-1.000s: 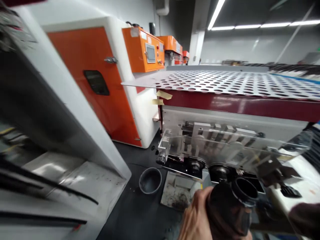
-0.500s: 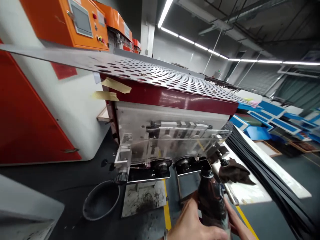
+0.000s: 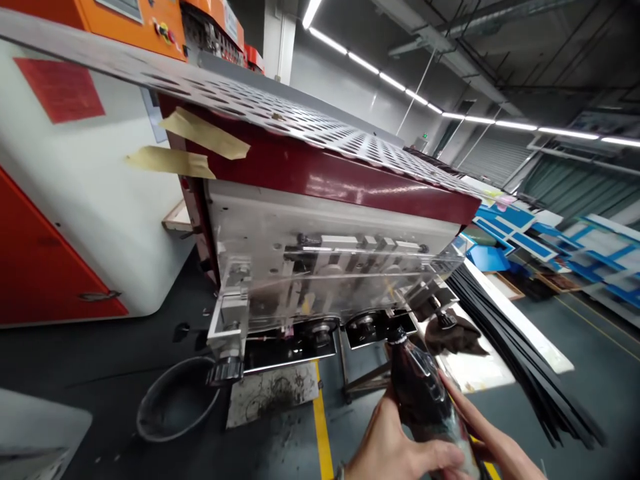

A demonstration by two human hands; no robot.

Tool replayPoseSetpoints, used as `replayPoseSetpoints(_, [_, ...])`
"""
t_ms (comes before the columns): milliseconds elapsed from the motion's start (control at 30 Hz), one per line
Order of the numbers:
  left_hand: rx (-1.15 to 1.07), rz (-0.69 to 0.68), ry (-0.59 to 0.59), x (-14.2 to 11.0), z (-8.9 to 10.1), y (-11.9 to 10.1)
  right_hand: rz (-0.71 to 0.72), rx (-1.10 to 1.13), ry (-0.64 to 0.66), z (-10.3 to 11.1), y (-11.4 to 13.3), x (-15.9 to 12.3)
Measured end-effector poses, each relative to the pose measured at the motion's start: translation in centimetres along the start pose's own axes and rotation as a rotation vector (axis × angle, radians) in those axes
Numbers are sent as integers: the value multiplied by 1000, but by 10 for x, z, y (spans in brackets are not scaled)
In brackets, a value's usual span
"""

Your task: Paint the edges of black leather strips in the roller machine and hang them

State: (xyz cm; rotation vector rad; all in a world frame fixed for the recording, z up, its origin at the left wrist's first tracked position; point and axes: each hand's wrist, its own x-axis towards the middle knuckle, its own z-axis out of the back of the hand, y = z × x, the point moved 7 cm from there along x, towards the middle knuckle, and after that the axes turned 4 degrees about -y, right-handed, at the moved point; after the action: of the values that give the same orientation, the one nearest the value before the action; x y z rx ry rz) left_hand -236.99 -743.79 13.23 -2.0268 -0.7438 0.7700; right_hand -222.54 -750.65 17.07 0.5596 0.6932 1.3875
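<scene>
A dark plastic bottle (image 3: 420,380) is held between my two hands at the lower right, its neck tilted up toward the machine. My left hand (image 3: 395,440) wraps the bottle's left side and lower front, thumb across it. Along its right side lie the fingers of my right hand (image 3: 483,420), gripping it. The bottle's mouth is close to the right black ink tray (image 3: 383,330) under the machine's clear guard. To the left sits another black tray (image 3: 290,350). A dark crumpled rag (image 3: 455,333) hangs just right of the bottle.
Above the trays is the machine's dark red edge (image 3: 330,173) under a perforated metal table (image 3: 300,127). A black bucket (image 3: 177,400) and a stained board (image 3: 273,393) are low on the left. Long black strips (image 3: 505,347) run along the right over white boards.
My view has shifted closer and to the right. The bottle leans further to the left at its top, and both hands keep hold of it.
</scene>
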Motion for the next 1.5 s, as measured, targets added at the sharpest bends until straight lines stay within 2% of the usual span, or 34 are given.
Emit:
replayPoseSetpoints(133, [-93,-18,95,-1,-9,-9,0,-43,20,4,12,1])
replayPoseSetpoints(333, [-169,-41,95,-4,-11,-15,-36,-54,76,7,29,3])
replayPoseSetpoints(600, [-232,-67,146,-5,-17,-16,17,-131,9,19,36,4])
replayPoseSetpoints(900, [-258,-71,148,-4,-19,-10,2,-247,59,22,40,4])
replayPoseSetpoints(1133, [-264,-54,147,-5,-21,-10,-5,-301,31,25,44,3])
replayPoseSetpoints(1500, [-259,6,92,-2,-18,1,-46,-319,62,27,52,3])
